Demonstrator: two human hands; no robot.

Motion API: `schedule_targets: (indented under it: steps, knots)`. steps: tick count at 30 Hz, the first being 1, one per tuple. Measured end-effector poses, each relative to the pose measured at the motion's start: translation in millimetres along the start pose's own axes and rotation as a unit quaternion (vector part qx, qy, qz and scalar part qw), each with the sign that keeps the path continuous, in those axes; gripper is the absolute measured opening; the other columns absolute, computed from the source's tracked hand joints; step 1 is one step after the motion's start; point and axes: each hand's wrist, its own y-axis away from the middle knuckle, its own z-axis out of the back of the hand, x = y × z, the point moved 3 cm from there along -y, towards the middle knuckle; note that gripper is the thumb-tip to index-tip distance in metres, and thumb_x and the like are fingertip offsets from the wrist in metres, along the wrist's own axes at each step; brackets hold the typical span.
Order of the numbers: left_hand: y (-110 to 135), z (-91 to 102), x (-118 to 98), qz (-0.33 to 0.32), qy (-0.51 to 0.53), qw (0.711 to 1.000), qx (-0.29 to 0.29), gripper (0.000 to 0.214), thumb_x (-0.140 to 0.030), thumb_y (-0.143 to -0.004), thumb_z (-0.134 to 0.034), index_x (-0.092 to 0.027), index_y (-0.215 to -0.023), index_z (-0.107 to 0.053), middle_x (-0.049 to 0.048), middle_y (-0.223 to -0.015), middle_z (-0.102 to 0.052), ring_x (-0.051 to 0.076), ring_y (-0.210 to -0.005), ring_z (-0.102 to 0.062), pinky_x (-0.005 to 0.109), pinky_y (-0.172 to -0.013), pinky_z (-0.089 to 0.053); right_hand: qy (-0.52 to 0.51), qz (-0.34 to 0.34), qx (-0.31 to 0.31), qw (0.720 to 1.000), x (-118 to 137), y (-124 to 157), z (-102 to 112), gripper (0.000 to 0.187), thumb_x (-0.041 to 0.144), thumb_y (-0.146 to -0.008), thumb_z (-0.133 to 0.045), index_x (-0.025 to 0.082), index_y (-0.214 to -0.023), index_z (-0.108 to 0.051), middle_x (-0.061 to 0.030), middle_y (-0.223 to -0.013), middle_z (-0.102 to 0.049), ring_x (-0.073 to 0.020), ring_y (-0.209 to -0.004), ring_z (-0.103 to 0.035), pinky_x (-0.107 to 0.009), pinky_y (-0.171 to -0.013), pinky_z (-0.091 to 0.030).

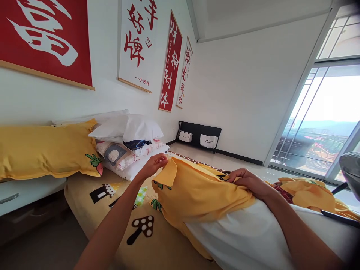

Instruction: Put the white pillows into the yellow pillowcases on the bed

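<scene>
My left hand (154, 162) pinches the far corner of a yellow cover (197, 191) that is pulled partway over a white duvet or pillow insert (247, 240). My right hand (247, 180) grips the bunched edge of the same yellow cover on its right side. Both hands are closed on the fabric. The bundle lies across a bed (92, 202) covered by a tan sheet printed with mushrooms.
A yellow pillow (47, 150) lies at the left, with white pillows (126, 129) and a patterned one (118, 153) stacked beside it. Red and white scrolls (171, 63) hang on the wall. A black low shelf (199, 137) stands by the far wall. A large window (323, 120) is at the right.
</scene>
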Motion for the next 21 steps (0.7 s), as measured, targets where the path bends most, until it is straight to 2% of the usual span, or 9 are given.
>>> schedule_targets:
  steps: [7, 10, 15, 18, 21]
  knots:
    - [-6, 4.4, 7, -0.017, -0.024, 0.999, -0.039, 0.036, -0.054, -0.079, -0.058, -0.018, -0.076, -0.053, 0.0000, -0.076, -0.053, 0.014, -0.075, -0.050, 0.024, -0.069, -0.038, 0.064, 0.014, 0.035, 0.997, 4, 5, -6, 0.010, 0.024, -0.048, -0.062, 0.021, -0.053, -0.070, -0.0038, -0.068, -0.068, -0.0169, -0.063, -0.058, -0.026, -0.056, -0.045]
    - [-11, 0.6, 8, -0.012, 0.002, 0.999, -0.047, 0.036, -0.054, -0.078, -0.060, -0.018, -0.075, -0.054, 0.0004, -0.074, -0.054, 0.014, -0.073, -0.050, 0.025, -0.068, -0.038, 0.071, -0.009, 0.055, 0.996, 4, 8, -9, 0.012, 0.022, -0.046, -0.059, 0.022, -0.051, -0.070, -0.0032, -0.065, -0.067, -0.0157, -0.060, -0.055, -0.025, -0.053, -0.043]
    - [-20, -16.3, -5, 0.001, 0.090, 0.996, -0.028, 0.041, -0.049, -0.057, -0.078, -0.019, -0.069, -0.053, 0.0011, -0.076, -0.056, 0.016, -0.075, -0.053, 0.027, -0.069, -0.040, 0.080, -0.027, 0.109, 0.990, 4, 10, -14, 0.010, 0.020, -0.046, -0.057, 0.021, -0.048, -0.067, -0.0022, -0.059, -0.065, -0.0149, -0.058, -0.053, -0.025, -0.053, -0.041]
    - [-23, -24.2, -12, 0.004, 0.118, 0.993, -0.023, 0.040, -0.051, -0.061, -0.076, -0.019, -0.072, -0.054, 0.0019, -0.079, -0.058, 0.017, -0.077, -0.055, 0.027, -0.072, -0.041, 0.089, -0.032, 0.123, 0.988, 3, 12, -13, 0.013, 0.020, -0.045, -0.054, 0.021, -0.047, -0.066, -0.0022, -0.058, -0.064, -0.0152, -0.056, -0.053, -0.026, -0.052, -0.040]
    - [-22, -24.5, -15, 0.005, 0.154, 0.988, -0.021, 0.038, -0.052, -0.070, -0.070, -0.019, -0.074, -0.052, 0.0016, -0.081, -0.060, 0.014, -0.074, -0.055, 0.025, -0.069, -0.042, 0.083, -0.023, 0.072, 0.994, 1, 15, -4, 0.013, 0.022, -0.045, -0.053, 0.022, -0.049, -0.066, -0.0027, -0.060, -0.064, -0.0168, -0.058, -0.054, -0.028, -0.054, -0.041]
